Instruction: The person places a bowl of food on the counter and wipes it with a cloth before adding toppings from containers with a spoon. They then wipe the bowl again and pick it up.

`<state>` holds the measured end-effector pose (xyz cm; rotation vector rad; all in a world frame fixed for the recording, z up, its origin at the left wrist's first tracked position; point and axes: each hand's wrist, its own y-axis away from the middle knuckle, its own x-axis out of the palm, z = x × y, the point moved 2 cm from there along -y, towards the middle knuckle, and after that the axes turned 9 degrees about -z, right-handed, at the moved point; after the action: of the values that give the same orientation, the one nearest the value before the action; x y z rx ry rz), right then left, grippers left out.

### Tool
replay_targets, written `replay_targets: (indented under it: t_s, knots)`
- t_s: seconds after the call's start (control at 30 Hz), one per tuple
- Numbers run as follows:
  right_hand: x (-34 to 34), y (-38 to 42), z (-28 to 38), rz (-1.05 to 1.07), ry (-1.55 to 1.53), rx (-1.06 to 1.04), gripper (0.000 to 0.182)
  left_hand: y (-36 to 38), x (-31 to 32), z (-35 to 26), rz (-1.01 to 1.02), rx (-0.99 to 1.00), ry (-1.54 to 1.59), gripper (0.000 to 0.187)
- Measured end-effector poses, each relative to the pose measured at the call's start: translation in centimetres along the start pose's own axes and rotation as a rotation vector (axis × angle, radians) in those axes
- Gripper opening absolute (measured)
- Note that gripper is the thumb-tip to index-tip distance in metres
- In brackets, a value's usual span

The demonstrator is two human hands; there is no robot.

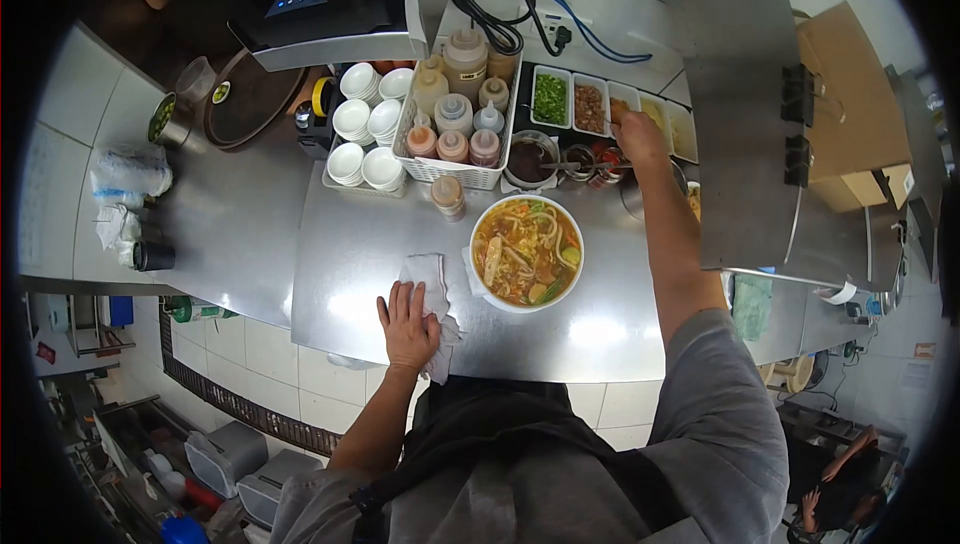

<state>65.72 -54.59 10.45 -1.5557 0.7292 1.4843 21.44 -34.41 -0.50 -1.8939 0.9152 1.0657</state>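
My left hand (408,326) lies with its fingers spread on a crumpled grey cloth (432,289) near the front edge of the steel counter. To the right of it is a white bowl (527,253) filled with noodle soup. My right hand (640,136) reaches to the back row of small white trays, over the orange-brown food (622,104). Its fingers are pressed together at that tray, and whatever they hold is too small to make out. Chopped green onion (550,99) and a brown diced topping (590,107) fill the trays to its left.
A white basket (455,172) holds several squeeze bottles, with one more bottle (448,198) in front. Stacked white cups (352,120) stand left of it. Jars, including one of dark sauce (528,158), sit behind the bowl. A steel panel (735,114) rises right of my right arm.
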Motion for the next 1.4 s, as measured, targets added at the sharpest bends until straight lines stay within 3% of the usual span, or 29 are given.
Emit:
replay_targets:
  t_s: [0.13, 0.2, 0.33, 0.4, 0.53, 0.6, 0.97, 1.03, 1.23, 1.4]
  knots:
    - [2.5, -1.1, -1.3, -0.112, -0.059, -0.030, 0.017, -0.1, -0.1, 0.0, 0.006, -0.002, 0.001, 0.058]
    - [1.2, -0.3, -0.9, -0.383, -0.157, -0.042, 0.017, -0.1, 0.0, 0.1, 0.006, -0.002, 0.003, 0.058]
    - [-0.6, 0.2, -0.4, -0.391, -0.259, -0.080, 0.020, -0.2, 0.0, -0.1, 0.008, -0.006, -0.009, 0.058]
    - [-1.2, 0.3, -0.5, -0.265, -0.300, 0.033, 0.024, -0.3, -0.1, -0.1, 0.010, -0.006, -0.011, 0.058]
    - [0.5, -1.1, -1.0, -0.218, -0.369, 0.092, 0.021, -0.3, -0.1, -0.2, 0.019, -0.002, -0.018, 0.059]
    - [1.3, -1.5, -0.9, -0.019, -0.614, 0.371, 0.022, -0.3, 0.1, 0.0, 0.017, 0.003, -0.025, 0.059]
    - [1.3, -0.5, -2.1, -0.001, -0.728, 0.412, 0.022, -0.2, -0.1, -0.2, 0.004, -0.010, -0.042, 0.059]
    - [2.1, -0.5, -2.4, -0.042, -0.929, 0.530, 0.023, -0.2, -0.2, -0.2, 0.022, -0.014, -0.039, 0.059]
    - [2.4, 0.7, -4.1, -0.117, -1.234, 0.609, 0.024, -0.2, -0.2, -0.3, 0.012, -0.013, -0.035, 0.059]
    - [2.1, 1.5, -4.6, -0.120, -1.334, 0.669, 0.024, -0.1, -0.1, -0.2, 0.018, -0.011, -0.044, 0.059]
